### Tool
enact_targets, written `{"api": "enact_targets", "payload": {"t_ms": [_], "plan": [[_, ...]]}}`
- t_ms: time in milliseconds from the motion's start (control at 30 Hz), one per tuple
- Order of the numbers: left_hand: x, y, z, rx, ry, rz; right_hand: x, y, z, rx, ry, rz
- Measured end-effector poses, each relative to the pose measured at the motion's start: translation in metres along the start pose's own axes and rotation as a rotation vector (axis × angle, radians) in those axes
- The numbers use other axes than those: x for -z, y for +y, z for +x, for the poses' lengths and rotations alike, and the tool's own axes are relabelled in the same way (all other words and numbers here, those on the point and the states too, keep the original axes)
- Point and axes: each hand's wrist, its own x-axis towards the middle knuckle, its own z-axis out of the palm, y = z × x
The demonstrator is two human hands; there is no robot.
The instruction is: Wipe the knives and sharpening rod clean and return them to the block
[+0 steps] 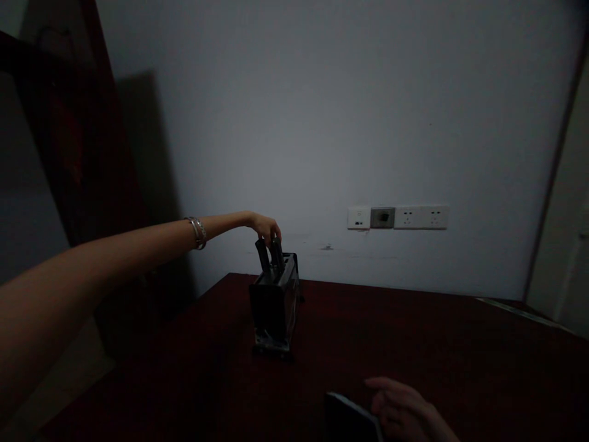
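Observation:
On the left part of the table stands a dark knife block point(271, 307) with black handles sticking up from its top. My left hand point(265, 228) reaches over it from the left, fingers bent down around the top of a knife handle point(277, 253). Another black knife handle point(262, 255) leans in the block just in front. At the bottom edge, my right hand point(405, 408) has its index finger stretched out and the other fingers loosely bent. Beside its fingertips is a dark flat object point(350, 420) with a pale edge, cut off by the frame; its kind is unclear in the dim light.
The dark red table point(414, 331) runs back to a pale wall point(299, 123). Wall sockets point(409, 217) sit above the table's far edge. Dark red furniture point(87, 135) rises at the left, and a pale door or panel point(570, 245) is at the right.

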Motion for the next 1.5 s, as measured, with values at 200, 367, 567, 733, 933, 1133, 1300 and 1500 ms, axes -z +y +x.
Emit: {"api": "enact_targets", "payload": {"t_ms": [200, 367, 567, 733, 933, 1133, 1300, 1500], "plan": [[-0.003, 0.003, 0.0, -0.038, -0.006, -0.003, 0.002, -0.001, -0.001, -0.012, -0.019, 0.0], [-0.006, 0.0, 0.002, -0.022, -0.008, -0.007, 0.004, 0.001, 0.0, 0.022, -0.024, -0.008], [-0.007, -0.003, 0.005, 0.002, -0.001, 0.011, 0.009, 0.005, 0.001, 0.031, -0.059, -0.006], [-0.005, -0.002, 0.006, 0.009, 0.003, 0.042, 0.006, 0.001, -0.001, 0.027, -0.036, -0.019], [-0.004, -0.003, 0.009, 0.007, 0.004, 0.059, -0.003, -0.003, -0.004, -0.001, 0.002, -0.017], [-0.001, 0.0, 0.009, 0.013, -0.005, 0.059, 0.006, 0.002, 0.001, 0.012, -0.034, -0.016], [0.005, 0.01, 0.004, 0.028, -0.015, 0.036, 0.01, 0.005, 0.002, 0.015, -0.058, -0.002], [0.017, 0.017, -0.004, 0.052, -0.001, 0.011, 0.005, 0.004, 0.0, 0.005, -0.025, -0.007]]}}
